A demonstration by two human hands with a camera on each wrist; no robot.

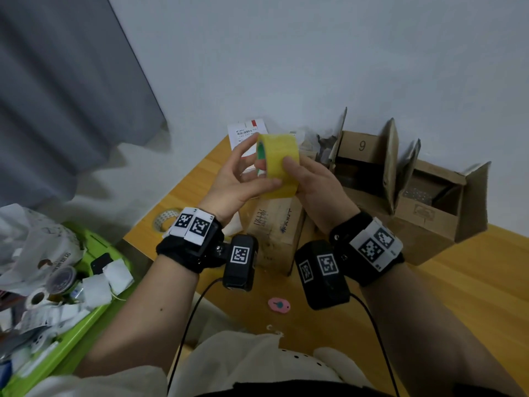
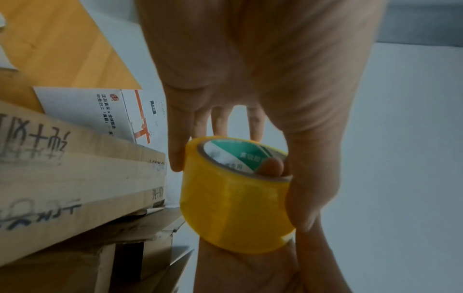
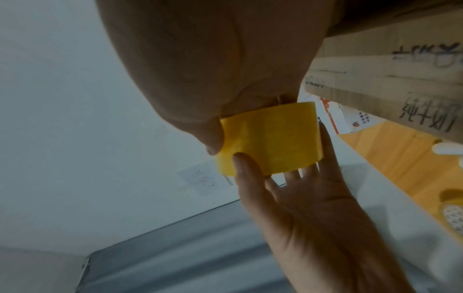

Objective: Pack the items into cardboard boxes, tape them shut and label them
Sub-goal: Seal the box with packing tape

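A wooden surface (image 1: pixel 472 287) fills the lower right of the head view, set against a pale wall, with a grey curtain (image 1: pixel 57 96) hanging at the left. Off the left edge of the surface sits a green bin (image 1: pixel 94 316) full of papers, small packets and rolls.

On the surface near the wall stand two open cardboard boxes. The one marked 9 (image 1: pixel 362 156) has its flaps standing up; the other open box (image 1: pixel 429 207) stands just to its right, at the wall. In front of them, under the hands, lies a closed box with handwriting (image 1: pixel 274 224) on its taped top. A white shipping label (image 1: pixel 248 131) leans near the wall behind it.

Both hands are raised above the closed box, holding a roll of yellow tape (image 1: pixel 279 164) between them. The right hand (image 1: pixel 317 187) grips the roll: its thumb lies on the outer face, and the left wrist view shows a fingertip (image 2: pixel 271 166) hooked inside the core. The left hand (image 1: pixel 234 181) pinches the roll's outer face between thumb and fingers (image 2: pixel 176 150), which are spread and only lightly bent.

A paler, thinner tape roll (image 1: pixel 166 219) lies at the left edge of the surface. A small pink oval object (image 1: pixel 279 305) lies on the surface nearer the person.
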